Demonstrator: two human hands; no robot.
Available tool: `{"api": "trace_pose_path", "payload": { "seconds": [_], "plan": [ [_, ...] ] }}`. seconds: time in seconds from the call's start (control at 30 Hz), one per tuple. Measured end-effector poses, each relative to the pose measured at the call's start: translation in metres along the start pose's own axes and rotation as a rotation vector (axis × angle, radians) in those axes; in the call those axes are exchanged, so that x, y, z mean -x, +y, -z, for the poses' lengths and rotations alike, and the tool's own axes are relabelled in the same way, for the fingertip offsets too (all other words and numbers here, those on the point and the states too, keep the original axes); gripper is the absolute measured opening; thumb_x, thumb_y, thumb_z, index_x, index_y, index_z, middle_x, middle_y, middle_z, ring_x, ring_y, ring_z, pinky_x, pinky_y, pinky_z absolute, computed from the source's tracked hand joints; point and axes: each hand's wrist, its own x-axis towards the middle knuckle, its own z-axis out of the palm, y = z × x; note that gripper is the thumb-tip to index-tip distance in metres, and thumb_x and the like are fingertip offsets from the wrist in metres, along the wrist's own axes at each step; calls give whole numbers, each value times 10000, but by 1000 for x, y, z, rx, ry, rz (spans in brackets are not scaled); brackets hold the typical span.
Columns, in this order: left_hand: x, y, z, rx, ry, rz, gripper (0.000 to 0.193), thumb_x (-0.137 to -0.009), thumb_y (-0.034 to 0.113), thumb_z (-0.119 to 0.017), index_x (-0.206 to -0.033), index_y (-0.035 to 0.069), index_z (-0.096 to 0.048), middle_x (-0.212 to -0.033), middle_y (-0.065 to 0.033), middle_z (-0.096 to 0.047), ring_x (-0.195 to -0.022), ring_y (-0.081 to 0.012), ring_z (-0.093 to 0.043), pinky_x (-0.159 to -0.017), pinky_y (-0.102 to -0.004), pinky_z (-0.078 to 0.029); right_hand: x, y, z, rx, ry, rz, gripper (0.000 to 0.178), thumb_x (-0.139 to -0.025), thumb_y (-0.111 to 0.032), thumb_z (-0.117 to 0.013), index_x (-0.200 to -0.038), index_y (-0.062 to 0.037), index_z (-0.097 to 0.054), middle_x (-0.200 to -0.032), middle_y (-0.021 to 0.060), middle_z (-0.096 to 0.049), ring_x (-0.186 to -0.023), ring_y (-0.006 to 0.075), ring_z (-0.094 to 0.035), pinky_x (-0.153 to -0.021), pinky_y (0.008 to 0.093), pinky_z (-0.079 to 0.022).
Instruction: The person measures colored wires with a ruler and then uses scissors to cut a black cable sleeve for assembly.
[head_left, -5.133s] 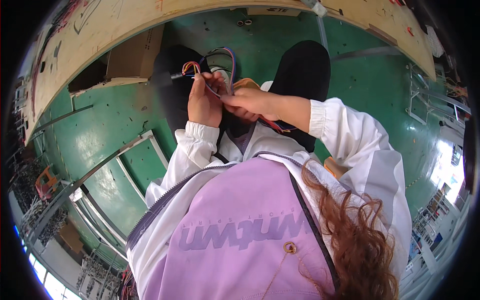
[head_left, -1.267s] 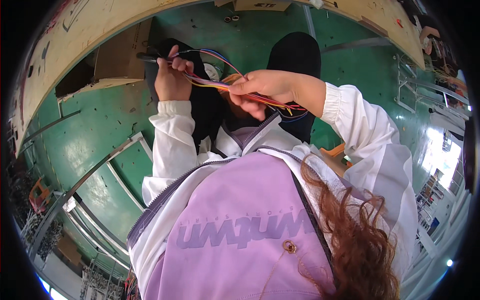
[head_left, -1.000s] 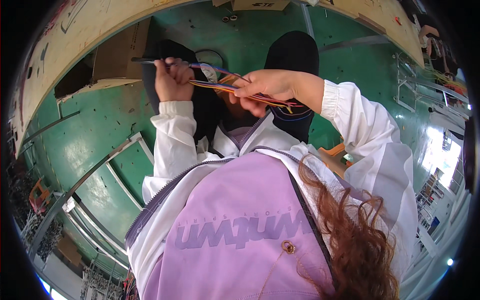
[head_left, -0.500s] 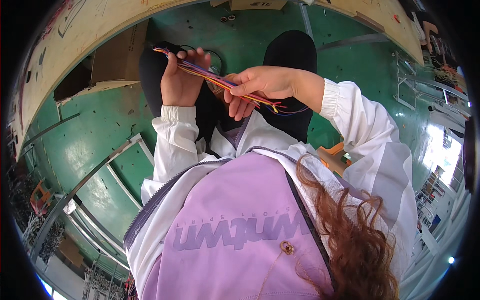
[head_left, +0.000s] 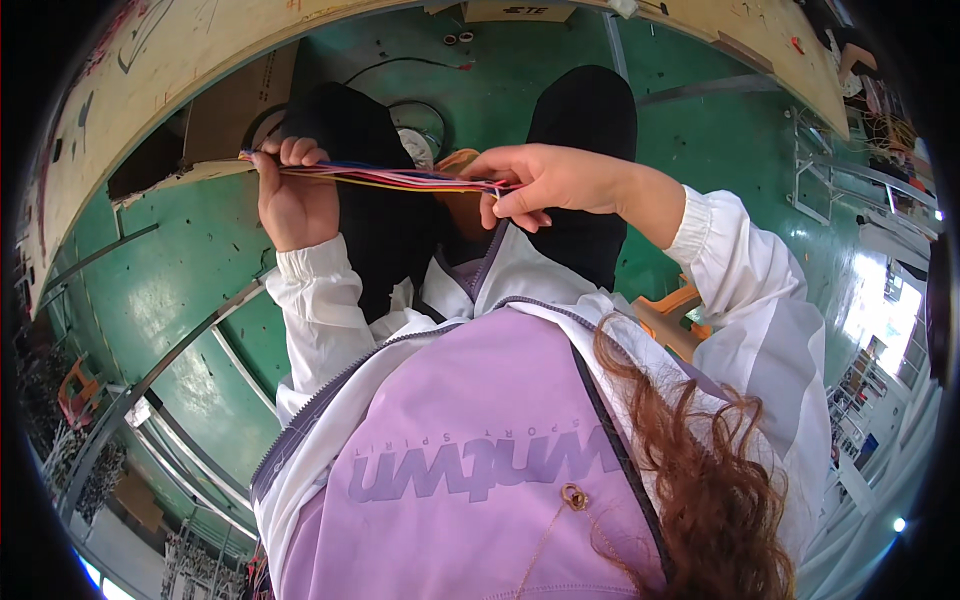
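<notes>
A bundle of thin wires (head_left: 400, 178) in red, yellow, blue, pink and white stretches nearly level between my two hands, above my knees. My left hand (head_left: 298, 200) is closed round its left end, thumb and fingers pinching it, and short wire tips stick out beyond. At the other end, my right hand (head_left: 545, 185) grips the bundle between thumb and fingers. Only short red and white ends show by that thumb; the fingers hide the rest.
A wooden board table (head_left: 190, 65) curves across the far side. Beneath it stands a cardboard box (head_left: 235, 110), and a black cable (head_left: 405, 60) lies on the green floor. Metal frames (head_left: 245, 365) stand at the left. An orange stool (head_left: 675, 310) is by my right side.
My left hand has moved left and slightly down, closing on the wires' end. My right hand has shifted a little right to the other end. The bundle has gone from slanted to nearly level.
</notes>
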Motion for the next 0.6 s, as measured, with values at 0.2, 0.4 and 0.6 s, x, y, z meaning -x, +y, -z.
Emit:
{"api": "trace_pose_path", "payload": {
  "seconds": [0.2, 0.4, 0.6],
  "plan": [
    [10, 4, 3, -72, 13, -18, 147, -925, 173, -440, -944, 27, -448, -815, -58, -461, -769, -171, -452, -776, -293, -419, 3, 0, -5, 26, 99, 89, 546, -755, 23, -468, -1288, 49, -351, -988, 102, -586, -662, 98, -502, -589, 206, -413],
    [18, 3, 17, -219, 66, -23, 192, -859, 101, -542, -1019, 17, -477, -847, -70, -527, -868, -206, -510, -890, -357, -383, 7, 7, 1, 39, 51, 39, 462, -787, 15, -430, -1247, -16, -460, -984, 75, -600, -639, 91, -555, -544, 200, -450],
    [38, -37, 33, -177, 110, 83, 180, -902, 162, -491, -1033, 40, -481, -790, -15, -444, -759, -147, -455, -855, -315, -386, 25, 26, 7, 151, 118, -188, 433, -861, -37, -434, -1292, -75, -427, -824, 68, -609, -488, 42, -468, -415, 173, -392]
  ]
}}
